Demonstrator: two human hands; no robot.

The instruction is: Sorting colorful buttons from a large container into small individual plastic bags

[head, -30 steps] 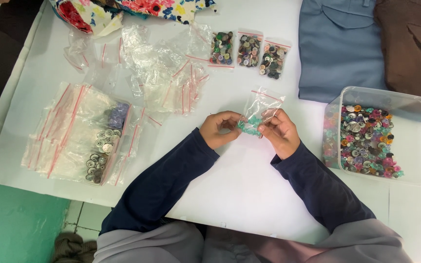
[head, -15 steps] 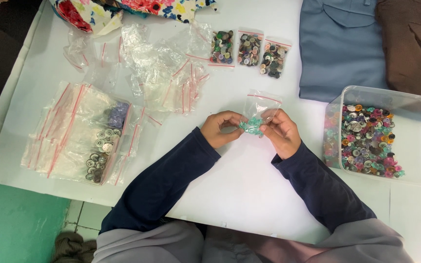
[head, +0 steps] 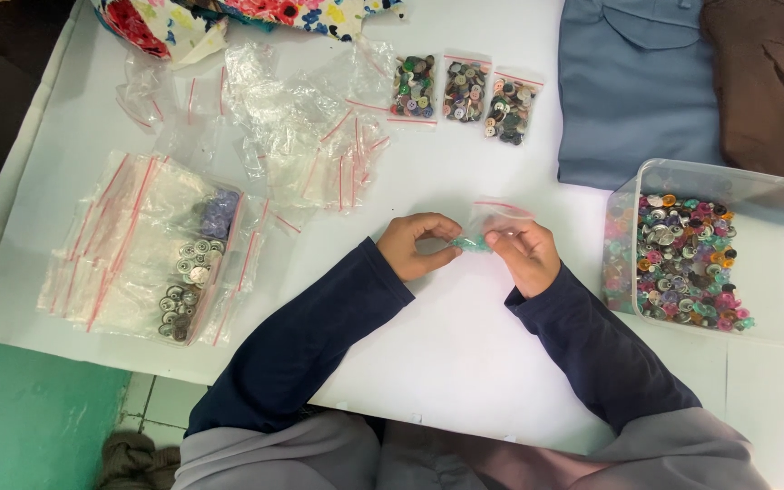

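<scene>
The small clear zip bag (head: 494, 220) sits between my two hands, near the middle of the white table (head: 465, 363), with a little clump of teal buttons (head: 470, 243) gathered at its lower edge. I judge it light and limp: thin plastic film that crumples and slides under the skin, with only the hard buttons inside giving anything firm to feel. The safest hold seems to be through the film right at the button clump, or along the red-lined seal strip at the top, where the plastic is doubled and less slippery.

My left hand (head: 417, 245) is curled, thumb and forefinger nearly closed, pinching the bag's left lower corner beside the teal buttons. My right hand (head: 526, 252) is closed more tightly, fingertips pressed together on the bag's right side, the film rising just above my knuckles. Both grips are narrow pinches, not fists.

To the right, near my right wrist, stands a clear plastic tub (head: 773, 195) full of mixed coloured buttons. Farther away lie three filled button bags (head: 463, 93), and to the left a heap of empty zip bags (head: 138, 236).
</scene>
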